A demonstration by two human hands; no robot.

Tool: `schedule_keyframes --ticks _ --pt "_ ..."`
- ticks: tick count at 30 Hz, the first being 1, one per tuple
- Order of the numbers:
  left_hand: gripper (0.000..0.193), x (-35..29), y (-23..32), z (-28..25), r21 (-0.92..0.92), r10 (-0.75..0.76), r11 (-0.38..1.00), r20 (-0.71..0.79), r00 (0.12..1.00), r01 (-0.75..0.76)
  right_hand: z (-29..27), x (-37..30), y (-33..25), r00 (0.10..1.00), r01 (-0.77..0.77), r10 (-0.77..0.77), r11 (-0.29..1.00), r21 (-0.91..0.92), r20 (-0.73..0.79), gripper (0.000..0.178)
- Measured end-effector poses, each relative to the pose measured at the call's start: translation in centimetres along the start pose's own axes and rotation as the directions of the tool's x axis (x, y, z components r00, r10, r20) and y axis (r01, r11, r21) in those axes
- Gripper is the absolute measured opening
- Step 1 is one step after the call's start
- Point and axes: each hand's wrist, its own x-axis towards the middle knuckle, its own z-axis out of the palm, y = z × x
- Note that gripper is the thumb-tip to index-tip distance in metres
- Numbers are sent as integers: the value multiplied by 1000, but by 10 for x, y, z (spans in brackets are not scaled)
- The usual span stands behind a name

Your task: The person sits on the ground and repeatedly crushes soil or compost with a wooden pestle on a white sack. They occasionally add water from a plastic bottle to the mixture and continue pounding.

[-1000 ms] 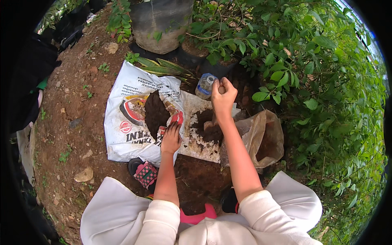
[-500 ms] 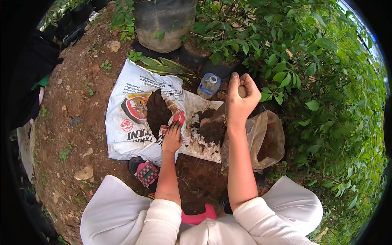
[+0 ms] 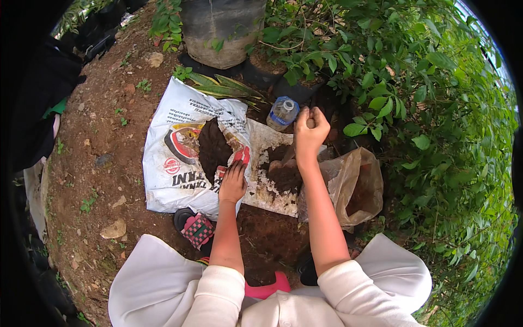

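Observation:
A white printed sack [image 3: 158, 147] lies on the ground, torn open, with dark soil [image 3: 213, 150] showing in the hole. My left hand [image 3: 234, 182] rests on its right part beside the tear, fingers stretched out and soil-stained. To the right, a dirty flattened sheet [image 3: 259, 191] carries clumps of dark soil [image 3: 284, 179]. My right hand [image 3: 311, 135] is raised over the far right side of the sheet, fingers curled in. Something small and brownish shows inside the curl, too small to name. A clear plastic bottle [image 3: 283, 113] with a blue label stands just left of that hand.
A crumpled translucent plastic bag [image 3: 354, 188] stands open at the right. Cut striped leaves [image 3: 223, 90] lie beyond the sack, near a large dark planter [image 3: 220, 32]. Dense green bushes [image 3: 436, 136] fill the right side. Stones [image 3: 113, 229] dot the bare earth at the left.
My right hand has moved left and slightly nearer, to beside the bottle, its fingers still curled. My left hand stays in place on the sack.

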Motion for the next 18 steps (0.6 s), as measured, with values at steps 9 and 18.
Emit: schedule_keyframes --ticks 9,18 --pt "57 -11 -10 -2 38 -25 999 18 1000 25 -8 -2 -48 985 122 -111 989 80 -132 28" --pt "52 -11 -6 -8 -15 -24 1000 -35 999 23 -1 8 -71 993 93 -85 990 105 -80 29"
